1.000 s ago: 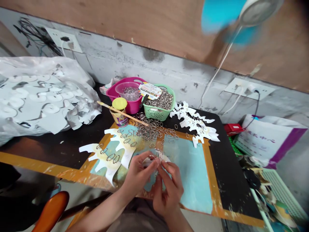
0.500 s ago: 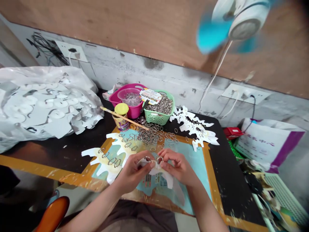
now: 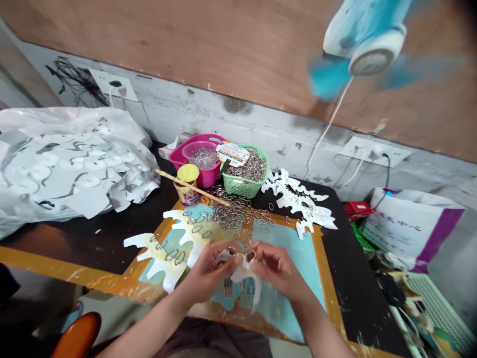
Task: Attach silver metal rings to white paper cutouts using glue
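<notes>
Between both hands, over the blue mat [image 3: 294, 278], is a white cut-out piece [image 3: 244, 272] with metal rings at its upper edge. My left hand [image 3: 216, 266] pinches its left side between thumb and fingers. On the right side my right hand [image 3: 274, 266] is closed on the piece beside a metal ring [image 3: 250, 255]. Fingers partly cover the rings. Two similar white cut-outs, one nearer [image 3: 160, 258] and one farther [image 3: 192, 231], lie to the left with oval rings and yellowish glue on them. A pile of loose oval rings [image 3: 233, 211] lies beyond my hands.
A brush [image 3: 194, 187] rests across a yellow-lidded can [image 3: 188, 186]. Behind are a pink basket [image 3: 208, 176] and a green basket [image 3: 246, 186] of rings. Finished-looking white pieces [image 3: 301, 199] lie right; a plastic bag of cut-outs [image 3: 74, 164] fills the left. A fan [image 3: 372, 54] spins above.
The white piece has turned slightly in my hands, its lower tails hanging differently. Both hands keep their grip. The view has tilted a little upward.
</notes>
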Demonstrator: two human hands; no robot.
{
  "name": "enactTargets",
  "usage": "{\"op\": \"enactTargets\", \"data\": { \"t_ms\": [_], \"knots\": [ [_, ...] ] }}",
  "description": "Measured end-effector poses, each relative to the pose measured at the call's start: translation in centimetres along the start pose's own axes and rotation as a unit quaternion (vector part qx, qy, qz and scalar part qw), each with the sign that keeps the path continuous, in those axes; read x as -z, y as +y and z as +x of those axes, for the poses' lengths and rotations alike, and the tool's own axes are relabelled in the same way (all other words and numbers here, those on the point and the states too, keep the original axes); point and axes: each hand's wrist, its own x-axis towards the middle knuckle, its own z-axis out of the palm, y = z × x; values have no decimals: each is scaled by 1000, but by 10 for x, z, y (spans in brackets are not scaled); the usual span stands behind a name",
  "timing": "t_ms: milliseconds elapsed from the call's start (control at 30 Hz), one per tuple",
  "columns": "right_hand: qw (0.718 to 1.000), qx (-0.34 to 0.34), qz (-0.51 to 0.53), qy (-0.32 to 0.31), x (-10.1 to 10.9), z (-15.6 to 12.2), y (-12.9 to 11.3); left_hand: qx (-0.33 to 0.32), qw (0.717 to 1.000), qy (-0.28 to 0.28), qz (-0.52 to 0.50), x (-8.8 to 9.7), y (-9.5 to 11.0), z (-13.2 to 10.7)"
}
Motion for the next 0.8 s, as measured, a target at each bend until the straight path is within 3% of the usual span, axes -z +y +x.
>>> {"op": "enactTargets", "data": {
  "t_ms": [167,267,333,433,533,600,667,733,800],
  "knots": [
    [1000,-25,10,-3,0,6,2,-26,999,17,41,4,7,0],
    [999,6,-33,10,-3,5,-2,1,1000,10,5,3,3,-2],
    [998,17,-64,9,-1,0,-4,46,998,5,-29,0,-7,-4],
    [984,-30,-173,-23,6,-8,2,120,991,57,-20,-5,-33,-6],
    [931,-86,-347,-72,8,-14,23,122,979,65,150,-11,-62,-7],
    [879,-94,-460,-86,3,-18,42,58,942,58,326,-15,-77,-9],
    [833,-76,-544,-58,-5,-23,59,-15,878,94,468,-18,-87,-12],
    [807,-50,-588,10,-13,-30,71,-70,817,153,551,-19,-91,-15],
    [798,-15,-599,72,-18,-36,78,-126,770,191,596,-17,-91,-19]
  ]
}}
